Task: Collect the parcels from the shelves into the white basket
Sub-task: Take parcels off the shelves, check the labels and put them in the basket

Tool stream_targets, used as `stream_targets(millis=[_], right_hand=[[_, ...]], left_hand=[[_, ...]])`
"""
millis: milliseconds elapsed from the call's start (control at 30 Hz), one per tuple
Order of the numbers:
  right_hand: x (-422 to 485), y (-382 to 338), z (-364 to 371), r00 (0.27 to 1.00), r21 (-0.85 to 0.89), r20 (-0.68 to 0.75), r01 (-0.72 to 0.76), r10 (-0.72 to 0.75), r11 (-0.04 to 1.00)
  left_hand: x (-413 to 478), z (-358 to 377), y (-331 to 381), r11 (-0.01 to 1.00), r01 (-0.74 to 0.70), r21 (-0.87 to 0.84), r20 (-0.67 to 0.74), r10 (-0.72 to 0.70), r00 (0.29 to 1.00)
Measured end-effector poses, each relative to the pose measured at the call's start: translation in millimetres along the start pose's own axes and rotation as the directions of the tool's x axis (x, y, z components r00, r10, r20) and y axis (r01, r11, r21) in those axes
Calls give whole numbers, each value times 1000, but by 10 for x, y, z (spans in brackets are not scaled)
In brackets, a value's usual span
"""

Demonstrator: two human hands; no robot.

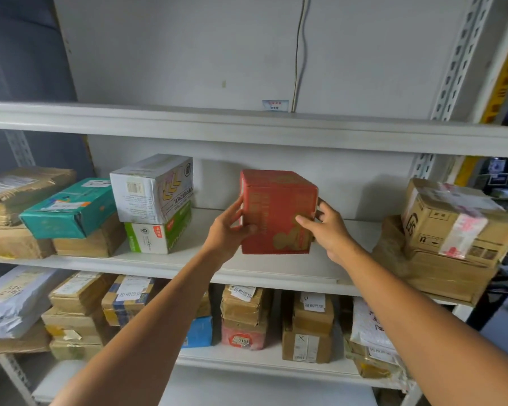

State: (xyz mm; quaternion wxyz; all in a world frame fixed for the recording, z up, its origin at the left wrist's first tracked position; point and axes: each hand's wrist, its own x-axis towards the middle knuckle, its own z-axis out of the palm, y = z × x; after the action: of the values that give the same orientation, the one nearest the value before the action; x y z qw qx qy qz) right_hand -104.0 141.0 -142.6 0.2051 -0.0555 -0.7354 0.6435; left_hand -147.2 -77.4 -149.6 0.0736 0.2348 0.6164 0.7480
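Observation:
A red box with gold print (276, 206) stands in the middle of the middle shelf (188, 266). My left hand (230, 230) grips its left side, thumb on the front face. My right hand (326, 224) grips its right side, thumb across the lower front and fingers round the back edge. The box's bottom edge sits at or just above the shelf board. The white basket is out of view.
On the middle shelf, a white box on a green-and-white box (156, 206), a teal box (71, 209) and brown parcels to the left, stacked cartons (449, 230) to the right. The lower shelf (247, 361) holds several taped parcels. The top shelf (247, 124) shows only a cable.

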Motion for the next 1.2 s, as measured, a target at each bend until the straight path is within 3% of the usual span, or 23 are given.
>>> stream_targets(millis=[267,433,567,667,800,900,1200], right_hand=[[113,-159,-391,994,119,83,-78,68,990],[79,-248,-479,984,107,142,-126,110,986],[-36,-295,-321,989,82,130,-84,73,993],[-107,-289,-84,993,-119,104,64,-52,991],[-166,-210,209,984,-466,67,177,-164,867],[-220,-141,363,967,-524,22,227,-253,821],[-300,-137,571,912,-646,-8,308,-410,698]], left_hand=[[-23,205,56,948,-64,310,1,67,998],[-28,231,39,957,-61,285,23,57,998],[28,175,34,978,-67,199,28,63,998],[113,69,50,977,-102,188,-37,111,993],[250,-130,7,981,-27,194,-109,49,993],[338,-217,15,986,33,161,-83,-20,996],[492,-332,-39,983,59,172,-42,-53,998]])
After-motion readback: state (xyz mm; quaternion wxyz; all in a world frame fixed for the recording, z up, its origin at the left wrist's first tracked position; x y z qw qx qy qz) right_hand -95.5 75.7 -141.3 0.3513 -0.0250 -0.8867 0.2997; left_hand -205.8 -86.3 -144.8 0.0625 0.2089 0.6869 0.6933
